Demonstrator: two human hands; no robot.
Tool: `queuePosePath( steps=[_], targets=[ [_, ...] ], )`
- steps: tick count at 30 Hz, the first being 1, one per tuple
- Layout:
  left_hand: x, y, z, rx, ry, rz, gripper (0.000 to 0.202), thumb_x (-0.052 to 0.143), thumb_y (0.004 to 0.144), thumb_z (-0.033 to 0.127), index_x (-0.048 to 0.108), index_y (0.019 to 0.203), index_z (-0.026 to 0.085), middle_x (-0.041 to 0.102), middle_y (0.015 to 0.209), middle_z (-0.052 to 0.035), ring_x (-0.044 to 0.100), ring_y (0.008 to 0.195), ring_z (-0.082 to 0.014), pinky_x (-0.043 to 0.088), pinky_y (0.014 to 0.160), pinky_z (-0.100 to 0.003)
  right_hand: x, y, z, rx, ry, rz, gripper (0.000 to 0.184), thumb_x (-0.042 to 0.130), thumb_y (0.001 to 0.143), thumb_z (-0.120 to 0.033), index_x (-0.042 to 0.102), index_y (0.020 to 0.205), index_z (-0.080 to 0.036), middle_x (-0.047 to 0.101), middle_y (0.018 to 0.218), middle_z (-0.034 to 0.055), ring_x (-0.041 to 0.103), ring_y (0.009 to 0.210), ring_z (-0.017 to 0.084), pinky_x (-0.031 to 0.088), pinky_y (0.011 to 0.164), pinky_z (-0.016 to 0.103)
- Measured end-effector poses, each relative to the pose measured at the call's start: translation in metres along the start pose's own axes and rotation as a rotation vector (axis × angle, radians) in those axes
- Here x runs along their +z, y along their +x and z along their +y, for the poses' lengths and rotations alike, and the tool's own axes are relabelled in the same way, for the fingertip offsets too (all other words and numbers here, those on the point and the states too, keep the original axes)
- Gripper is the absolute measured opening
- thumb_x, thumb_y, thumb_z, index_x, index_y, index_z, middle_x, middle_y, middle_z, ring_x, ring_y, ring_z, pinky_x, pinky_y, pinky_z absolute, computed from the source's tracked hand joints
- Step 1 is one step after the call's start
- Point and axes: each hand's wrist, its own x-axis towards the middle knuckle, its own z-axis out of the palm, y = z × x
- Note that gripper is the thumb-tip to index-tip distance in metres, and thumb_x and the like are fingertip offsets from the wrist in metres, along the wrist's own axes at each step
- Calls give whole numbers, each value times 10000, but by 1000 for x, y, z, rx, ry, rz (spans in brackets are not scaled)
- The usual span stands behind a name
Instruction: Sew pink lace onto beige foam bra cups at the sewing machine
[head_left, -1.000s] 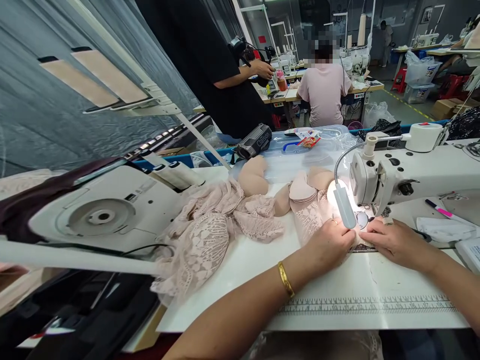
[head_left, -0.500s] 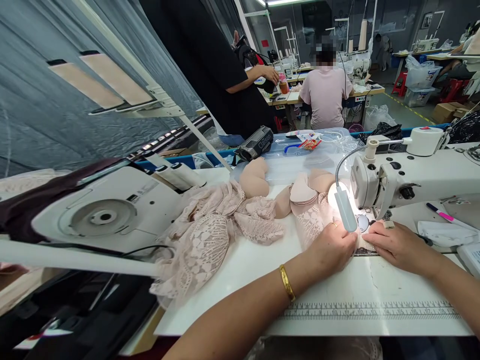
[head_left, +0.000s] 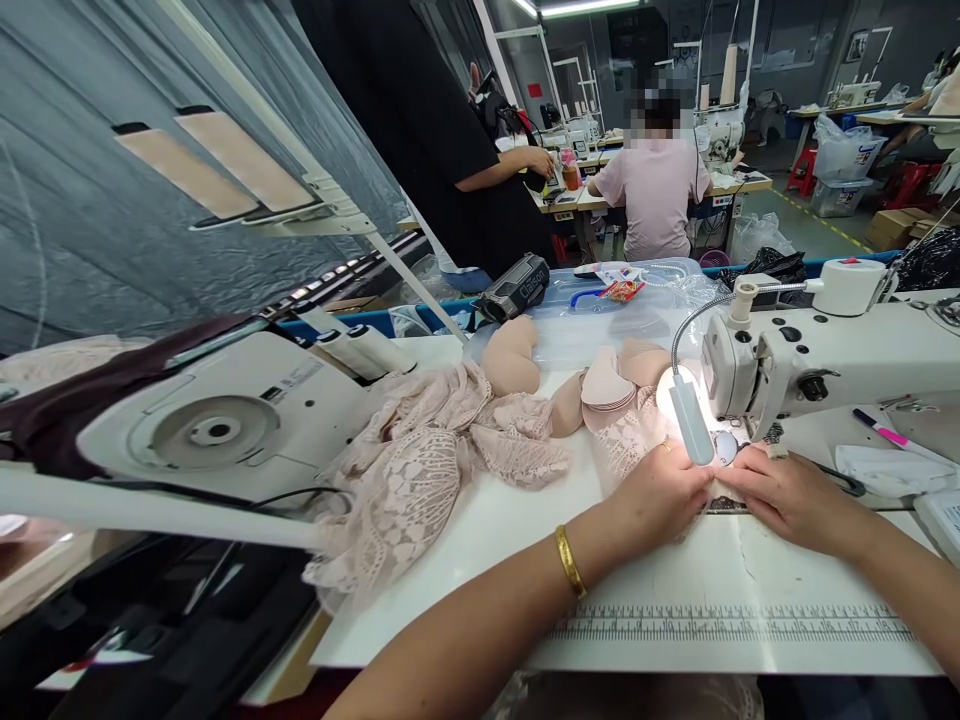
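Observation:
Beside the needle area of a white sewing machine [head_left: 847,345], my left hand [head_left: 667,490] is closed on pale pink lace fabric [head_left: 621,445]. My right hand [head_left: 784,495] presses close to it from the other side, its fingers bent together at the edge of the same cloth. The fingertips of both hands nearly meet just in front of the presser foot. A lit gooseneck lamp [head_left: 691,420] hangs over this spot and hides part of the cloth. Beige foam cups [head_left: 609,385] lie stacked behind the lace.
More lace fabric [head_left: 412,490] is heaped at the left, beside another machine head [head_left: 217,430]. A pink and black pen [head_left: 879,428] and white cloth [head_left: 896,468] lie at the right. A printed ruler [head_left: 735,622] runs along the front edge. Two people are beyond the table.
My right hand has shifted slightly left, so its fingertips are closer to my left hand. The view has also moved a little; the fabric heap stays where it was.

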Motion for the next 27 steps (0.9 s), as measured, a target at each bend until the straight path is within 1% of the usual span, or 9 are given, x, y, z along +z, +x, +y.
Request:
queuePosePath(
  steps=[3, 6, 8, 10, 12, 15, 17, 22, 27],
  targets=[
    [-3, -1, -1, -36, -44, -9, 173, 520, 1008, 184, 693, 1001, 181, 675, 917, -79, 631, 855, -211, 537, 760, -333, -2, 1, -2, -18, -29, -8, 460, 418, 1010, -54, 590, 1378, -269, 622, 918, 35, 549, 806, 213, 411, 645, 302],
    [-5, 0, -1, -36, -60, -28, 166, 531, 1018, 189, 697, 1015, 175, 681, 917, -78, 629, 867, -214, 531, 776, -340, -4, 2, -3, -2, -64, -43, 356, 435, 976, -40, 655, 1165, -246, 592, 884, 33, 529, 783, 212, 389, 629, 302],
    [-7, 1, 1, -18, -56, -29, 180, 510, 1021, 170, 688, 998, 174, 679, 907, -71, 614, 852, -209, 515, 782, -343, -5, 2, -3, 1, -76, -46, 287, 453, 963, -43, 648, 1031, -242, 596, 888, 37, 527, 782, 211, 385, 627, 304],
    [-8, 3, 2, -2, -42, -24, 199, 485, 1018, 144, 673, 960, 174, 672, 896, -66, 594, 831, -200, 499, 783, -340, -5, 1, -3, -3, -79, -39, 258, 461, 963, -48, 630, 970, -243, 609, 897, 40, 536, 792, 212, 389, 630, 307],
    [-9, 5, 4, 6, -19, -14, 209, 473, 1014, 134, 654, 919, 173, 664, 890, -67, 577, 815, -194, 483, 771, -336, -4, 1, -2, -5, -71, -22, 244, 461, 985, -69, 630, 994, -245, 631, 919, 45, 558, 819, 218, 417, 657, 318],
    [-7, 5, 4, 19, -1, 0, 234, 465, 1005, 126, 613, 831, 176, 640, 849, -62, 557, 778, -183, 457, 724, -322, -1, 1, -3, 28, -26, 12, 283, 451, 1031, -127, 620, 1221, -252, 667, 984, 54, 590, 853, 229, 462, 697, 340],
    [-5, 5, 3, 23, 0, 8, 238, 469, 999, 119, 596, 807, 178, 628, 825, -55, 546, 757, -177, 445, 704, -315, 0, 3, -5, 63, -4, -1, 311, 445, 1042, -148, 598, 1291, -256, 668, 994, 53, 595, 846, 231, 477, 695, 345],
    [-4, 4, 3, 23, 25, 14, 238, 488, 991, 116, 565, 776, 186, 612, 800, -38, 533, 741, -171, 433, 707, -316, -4, 6, -6, 93, -19, -51, 238, 445, 1029, -138, 651, 1090, -242, 606, 899, 38, 554, 740, 205, 445, 614, 316],
    [-6, 3, 5, 18, 58, 0, 245, 478, 990, 110, 547, 771, 196, 607, 805, -36, 523, 746, -179, 433, 713, -325, -7, 3, -4, 5, -60, -40, 274, 435, 993, -86, 642, 1093, -235, 616, 915, 54, 533, 752, 207, 397, 585, 304]
  ],
)
